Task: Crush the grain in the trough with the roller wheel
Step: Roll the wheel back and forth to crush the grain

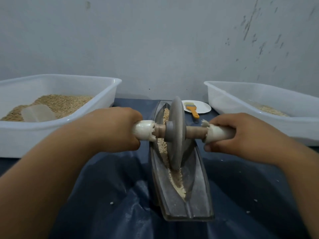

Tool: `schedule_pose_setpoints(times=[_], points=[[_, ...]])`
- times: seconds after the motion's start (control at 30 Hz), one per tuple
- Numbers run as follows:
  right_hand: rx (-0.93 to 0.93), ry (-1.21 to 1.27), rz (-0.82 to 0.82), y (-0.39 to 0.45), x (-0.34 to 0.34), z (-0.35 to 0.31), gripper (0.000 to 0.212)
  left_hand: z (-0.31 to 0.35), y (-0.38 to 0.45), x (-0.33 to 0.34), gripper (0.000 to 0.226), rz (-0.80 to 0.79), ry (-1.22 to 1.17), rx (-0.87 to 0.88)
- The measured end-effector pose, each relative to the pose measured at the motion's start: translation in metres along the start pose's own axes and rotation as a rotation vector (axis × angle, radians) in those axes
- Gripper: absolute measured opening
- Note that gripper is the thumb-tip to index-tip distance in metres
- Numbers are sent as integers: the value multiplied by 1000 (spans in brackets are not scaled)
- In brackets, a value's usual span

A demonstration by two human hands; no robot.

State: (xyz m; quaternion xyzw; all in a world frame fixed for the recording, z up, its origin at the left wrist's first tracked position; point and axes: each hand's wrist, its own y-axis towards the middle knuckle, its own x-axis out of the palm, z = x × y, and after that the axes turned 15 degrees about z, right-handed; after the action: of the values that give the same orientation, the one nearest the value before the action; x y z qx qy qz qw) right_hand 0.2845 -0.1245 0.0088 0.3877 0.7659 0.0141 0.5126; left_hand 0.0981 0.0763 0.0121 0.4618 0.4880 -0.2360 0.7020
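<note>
The roller wheel (176, 133) is standing on edge in the groove of the long metal trough (198, 192), which is running near to far on the dark blue sheet (103, 195). The left hand (114, 128) is gripping the white-wrapped left end of the axle with fingers curled round it, and the right hand (241, 133) is gripping the right end the same way. The grain (178, 181) is lying along the groove, paler and finer at the near end, coarser at the far end beyond the wheel.

To do this step well, the person is probably needing even downward pressure from both hands, so the disc is staying upright and centred (a tilt would likely ride it up the sloping wall and scatter kernels). Long strokes reaching the far end look worthwhile, since that grain appears least broken.

A white tub (60, 128) of grain with a scoop (38, 113) is sitting at the left, another tub (259, 125) at the right, and a brush (192, 109) on a paper plate (203, 107) at the far side.
</note>
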Motion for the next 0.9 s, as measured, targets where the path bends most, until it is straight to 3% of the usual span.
schedule_pose_setpoints(times=[0.17, 0.37, 0.43, 0.5, 0.6, 0.67, 0.83, 0.9], points=[[-1, 63, -252, -10, -27, 2, 62, -3, -9, -24, 27, -227, -89, 1], [-35, -41, 68, 3, 7, 4, 38, 0, 1, 4, 18, 49, 15, -33], [-42, -76, 88, 3, 10, 3, 38, 0, 2, 7, 19, 72, 23, -34], [-10, -40, 0, 0, -1, 4, 44, 0, -1, 3, 19, 38, 29, -6], [8, 33, -257, -8, -25, 4, 65, 1, -7, -14, 21, -57, -5, 37], [1, 50, -311, -10, -29, 3, 68, 1, -10, -19, 24, -103, -25, 36], [-33, -20, 25, 3, 5, 8, 31, 3, 0, 4, 19, 88, 53, -4], [-67, -84, 101, 5, 13, 6, 27, 3, 2, 10, 20, 123, 59, -20]])
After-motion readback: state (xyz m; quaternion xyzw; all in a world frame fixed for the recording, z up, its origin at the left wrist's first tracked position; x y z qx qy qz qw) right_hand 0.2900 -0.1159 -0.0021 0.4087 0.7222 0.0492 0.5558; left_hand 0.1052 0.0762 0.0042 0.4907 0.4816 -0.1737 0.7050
